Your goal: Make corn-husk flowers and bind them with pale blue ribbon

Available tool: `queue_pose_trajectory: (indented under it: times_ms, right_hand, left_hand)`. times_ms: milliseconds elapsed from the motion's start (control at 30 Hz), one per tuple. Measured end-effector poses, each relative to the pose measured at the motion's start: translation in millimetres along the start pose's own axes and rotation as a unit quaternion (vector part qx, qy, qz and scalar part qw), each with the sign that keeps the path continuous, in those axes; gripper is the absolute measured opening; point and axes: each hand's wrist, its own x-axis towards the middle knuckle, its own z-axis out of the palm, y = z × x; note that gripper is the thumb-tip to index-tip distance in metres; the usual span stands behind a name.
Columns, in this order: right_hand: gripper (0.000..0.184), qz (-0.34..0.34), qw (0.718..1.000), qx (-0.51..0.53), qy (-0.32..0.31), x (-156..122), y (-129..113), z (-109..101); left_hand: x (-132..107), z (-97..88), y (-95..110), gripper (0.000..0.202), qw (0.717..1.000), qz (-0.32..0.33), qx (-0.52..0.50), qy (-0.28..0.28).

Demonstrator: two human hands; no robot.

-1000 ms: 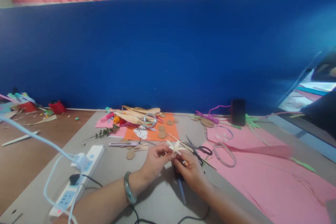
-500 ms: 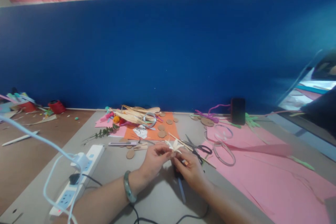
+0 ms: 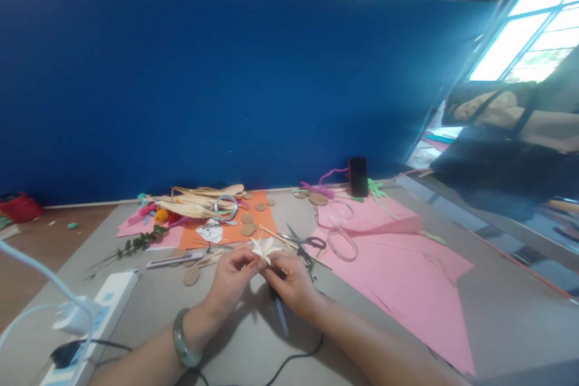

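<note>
A cream-white flower with pointed petals is pinched between my two hands above the grey table. My left hand, with a green bangle on its wrist, has its fingertips closed at the flower's left side. From the right, my right hand grips the flower's base; the exact contact is hidden by the fingers. Below the right hand a translucent stick sticks out of a dark object, mostly covered. Black-handled scissors lie just beyond my right hand, beside thin wooden sticks.
Pink paper spreads on the right. Orange paper bears raffia strips and wooden discs. A utility knife, green sprig and power strip lie left. A phone leans on the blue partition. Another person sits right.
My view has turned right, so the table's things appear further left and a person and window show at the right. Both hands still hold the flower in much the same pose.
</note>
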Motion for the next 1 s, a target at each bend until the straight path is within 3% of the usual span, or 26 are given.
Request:
queue_pose_trajectory:
  times_ms: [367,833,1000]
  right_hand:
    - [0.019,-0.045,0.994,-0.095,0.023,1,0,-10]
    - [0.018,-0.104,0.982,-0.159,0.002,0,-2,-12]
    - [0.019,-0.108,0.981,-0.158,0.006,0,-4,-13]
  left_hand:
    - [-1,-2.0,1,0.016,1.0,-0.01,0.007,-0.019]
    - [-2,-5.3,0,0.012,0.99,0.115,0.078,-0.018]
    - [-3,-6.1,0,0.01,0.99,0.114,0.085,-0.025]
